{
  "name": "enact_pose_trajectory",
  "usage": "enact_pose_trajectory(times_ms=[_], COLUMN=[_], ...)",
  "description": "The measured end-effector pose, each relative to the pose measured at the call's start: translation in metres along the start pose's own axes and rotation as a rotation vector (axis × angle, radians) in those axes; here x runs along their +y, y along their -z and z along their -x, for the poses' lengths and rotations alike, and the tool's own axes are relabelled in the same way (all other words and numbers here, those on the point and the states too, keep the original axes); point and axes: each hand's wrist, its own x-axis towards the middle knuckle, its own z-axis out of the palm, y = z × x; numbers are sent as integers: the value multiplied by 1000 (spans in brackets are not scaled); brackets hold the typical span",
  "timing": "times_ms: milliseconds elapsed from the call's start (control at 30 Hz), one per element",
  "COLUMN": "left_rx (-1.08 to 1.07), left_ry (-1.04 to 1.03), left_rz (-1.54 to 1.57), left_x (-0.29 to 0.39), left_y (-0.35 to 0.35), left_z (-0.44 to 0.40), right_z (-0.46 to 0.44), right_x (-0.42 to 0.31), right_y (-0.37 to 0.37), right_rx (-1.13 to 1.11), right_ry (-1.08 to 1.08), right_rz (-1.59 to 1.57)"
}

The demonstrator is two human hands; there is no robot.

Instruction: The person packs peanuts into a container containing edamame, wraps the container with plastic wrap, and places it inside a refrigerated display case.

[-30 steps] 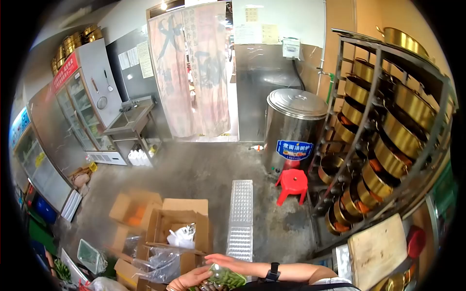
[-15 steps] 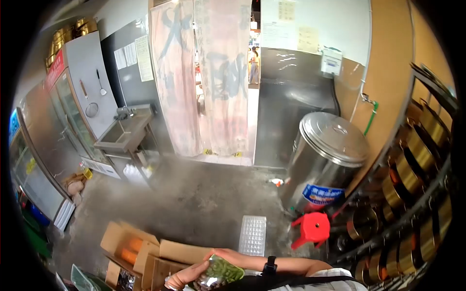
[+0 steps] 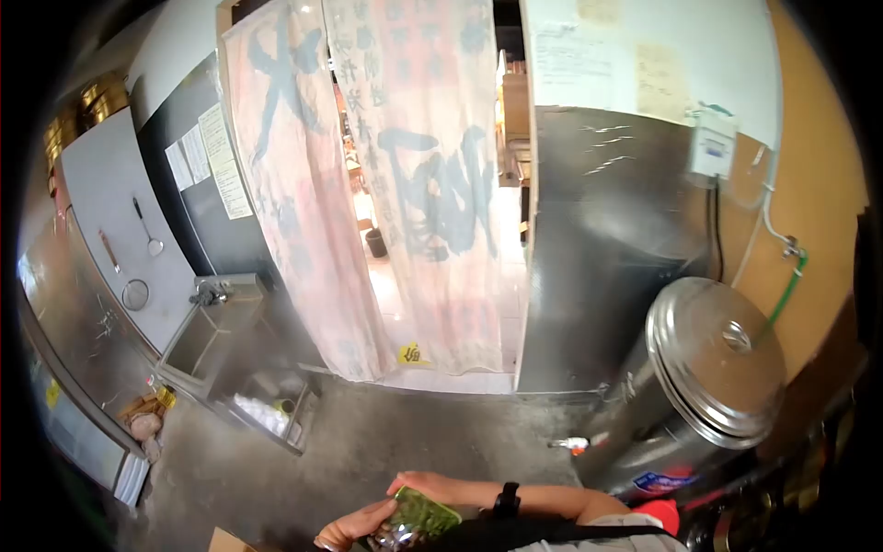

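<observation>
At the bottom of the view I hold a clear plastic pack of green vegetables (image 3: 425,515) close to my body, with darker pieces at its lower end. Their exact kind is too small to make out. My left hand (image 3: 357,526) wraps the pack's left side, fingers closed on it. From the right, my right hand (image 3: 425,484) reaches across and grips its top edge; a black watch (image 3: 507,500) is on that wrist. The pack's underside is hidden.
Ahead, a pale fabric curtain (image 3: 432,184) hangs in a doorway. A metal sink (image 3: 189,354) stands left, a large lidded steel drum (image 3: 713,368) right, with a red stool (image 3: 659,515) below it. A cardboard box (image 3: 230,541) edge shows at the bottom.
My view has moved forward, so the curtain, sink and drum look nearer. The boxes and the clear tray on the floor have mostly left view. Both hands still hold the pack.
</observation>
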Motion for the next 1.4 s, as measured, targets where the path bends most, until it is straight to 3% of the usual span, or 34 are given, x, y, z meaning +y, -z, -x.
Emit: enact_pose_trajectory(times_ms=[33,67,167,267,400,467,567,600,633,700,733,800,833,900,1000,1067,1200,1300,1400], left_rx=[18,43,56,12,2,-47,-23,-68,-100,-174,-164,23,122,364,679,791,751,741,528], left_ry=[-54,25,100,14,21,45,-94,13,125,76,248,-154,-133,31,165,192,143,72,-90], left_rz=[-17,-125,105,166,48,41,-48,75,195,275,136,117,135,217,289,307,357,362,427], left_x=[7,13,55,92,138,171,206,258,309,328,352,332,336,348,355,355,347,403,377], left_y=[22,48,96,140,211,259,350,365,379,432,441,477,493,525,567,590,604,604,625], left_z=[-24,-47,-106,-185,-304,-362,-451,-457,-463,-496,-491,-519,-525,-529,-533,-533,-515,-581,-656], right_z=[-29,-56,-127,-209,-330,-394,-462,-473,-473,-447,-408,-316,-267,-183,-108,-76,-105,-114,-144], right_x=[-6,-15,-62,-88,-118,-123,-148,-156,-166,-187,-198,-214,-224,-248,-271,-257,-283,-258,-227], right_y=[35,69,159,250,367,432,536,582,635,748,794,876,900,920,918,916,862,888,903], right_rx=[-20,-45,37,60,131,129,124,178,300,645,863,1319,1521,1795,1931,1932,2108,2125,2158], right_ry=[9,11,40,52,294,223,-4,-31,11,112,157,217,215,154,130,321,209,347,329], right_rz=[41,88,133,117,167,135,8,1,53,216,348,692,853,1068,1122,965,880,868,1083])
